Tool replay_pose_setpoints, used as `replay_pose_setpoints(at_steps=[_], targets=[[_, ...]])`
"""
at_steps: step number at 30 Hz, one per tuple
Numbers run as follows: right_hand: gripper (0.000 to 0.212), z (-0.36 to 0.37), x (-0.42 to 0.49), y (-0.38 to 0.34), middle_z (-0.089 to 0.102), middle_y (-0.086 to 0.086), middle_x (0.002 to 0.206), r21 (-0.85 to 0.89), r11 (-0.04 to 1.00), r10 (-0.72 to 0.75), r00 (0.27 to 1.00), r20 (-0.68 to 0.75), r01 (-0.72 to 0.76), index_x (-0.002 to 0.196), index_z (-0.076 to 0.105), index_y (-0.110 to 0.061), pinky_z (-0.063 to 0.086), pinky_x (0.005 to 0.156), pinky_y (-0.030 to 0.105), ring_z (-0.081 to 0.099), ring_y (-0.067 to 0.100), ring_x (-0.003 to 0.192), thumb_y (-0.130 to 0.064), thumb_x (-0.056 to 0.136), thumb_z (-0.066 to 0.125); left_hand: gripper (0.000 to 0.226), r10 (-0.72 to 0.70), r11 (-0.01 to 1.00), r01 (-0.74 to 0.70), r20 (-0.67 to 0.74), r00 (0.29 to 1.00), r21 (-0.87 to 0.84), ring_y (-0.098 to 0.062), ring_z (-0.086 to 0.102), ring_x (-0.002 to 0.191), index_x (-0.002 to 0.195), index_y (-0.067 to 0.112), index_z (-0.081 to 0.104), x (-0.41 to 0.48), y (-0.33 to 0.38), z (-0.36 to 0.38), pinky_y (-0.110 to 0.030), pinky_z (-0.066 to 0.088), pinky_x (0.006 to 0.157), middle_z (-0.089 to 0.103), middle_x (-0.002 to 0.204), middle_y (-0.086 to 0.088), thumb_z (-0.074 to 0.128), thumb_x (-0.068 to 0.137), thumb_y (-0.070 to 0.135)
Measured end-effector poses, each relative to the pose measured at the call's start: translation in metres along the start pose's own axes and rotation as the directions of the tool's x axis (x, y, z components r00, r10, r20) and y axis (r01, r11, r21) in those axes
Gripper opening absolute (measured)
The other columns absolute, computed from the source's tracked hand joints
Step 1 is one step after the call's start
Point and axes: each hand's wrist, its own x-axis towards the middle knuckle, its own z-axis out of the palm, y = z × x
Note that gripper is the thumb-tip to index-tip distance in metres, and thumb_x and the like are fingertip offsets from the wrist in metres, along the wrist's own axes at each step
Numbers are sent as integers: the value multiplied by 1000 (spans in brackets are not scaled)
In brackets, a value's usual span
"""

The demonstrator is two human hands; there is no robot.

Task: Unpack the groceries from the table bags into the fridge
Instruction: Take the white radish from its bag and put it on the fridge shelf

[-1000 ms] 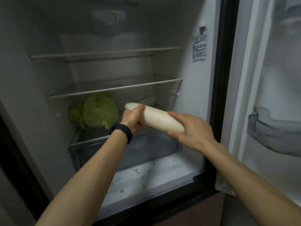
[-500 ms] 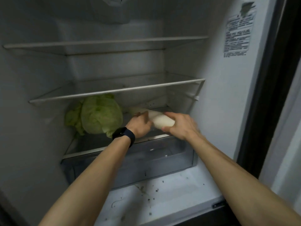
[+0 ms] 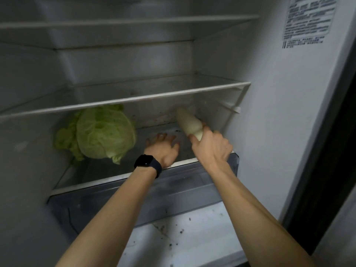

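So here's where I'm at with the fridge job: the white radish (image 3: pixel 189 124) is inside on the bottom glass shelf (image 3: pixel 123 178), off to the right of the cabbage (image 3: pixel 104 132) and well apart from it. My right grip (image 3: pixel 212 149) is wrapped round the near end of the radish, and the far end points up and back toward the rear wall, just under the shelf above the cabbage. I reckon it's angled like that because it's long and has to go in nose-first to clear that upper shelf (image 3: pixel 134 97). I can't tell whether the far tip is touching anything. My left grip (image 3: pixel 163 147), the one with the black watch (image 3: pixel 147 164), is spread out and holding nothing. It sits palm down between the cabbage and the radish, probably ready to steady the thing or to keep the cabbage from getting knocked. I can't say if the fingers actually rest on the glass. The cabbage sits at the far left of that shelf, which leaves the whole right side free for something long. My guess is the next bit is just lowering the radish flat to the right of the cabbage and letting go. The main risk is that it rolls forward off the front rim onto the drawer (image 3: pixel 154 195) below the cabbage.
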Motion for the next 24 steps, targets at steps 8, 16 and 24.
replay_pose_setpoints(at_steps=[8, 16, 24], targets=[[36, 3, -3, 14, 49, 2, 146, 91, 996, 16, 978, -209, 3, 131, 61, -27, 49, 80, 45, 46, 32, 126, -39, 98, 54, 47, 63, 998, -62, -115, 991, 7, -28, 38, 138, 143, 29, 47, -3, -3, 1, -42, 28, 113, 45, 151, -6, 30, 102, 43], [59, 4, -13, 38, 47, 7, 146, 36, 992, -119, 985, -125, 124, 146, 46, -26, 48, 90, 43, 49, 36, 120, -25, 89, 63, 45, 65, 997, -69, -77, 995, -39, -29, 48, 130, 139, 32, 52, -18, 5, -10, -39, 42, 104, 51, 146, -7, 34, 101, 46], [57, 16, -40, 47, 45, 22, 148, 150, 969, -137, 933, -333, 196, 139, 54, -10, 37, 109, 45, 45, 41, 131, -28, 86, 61, 50, 220, 973, -212, -86, 972, 96, -29, 49, 131, 142, 37, 49, -68, 6, 1, -43, 36, 109, 50, 148, -4, 27, 101, 58]])
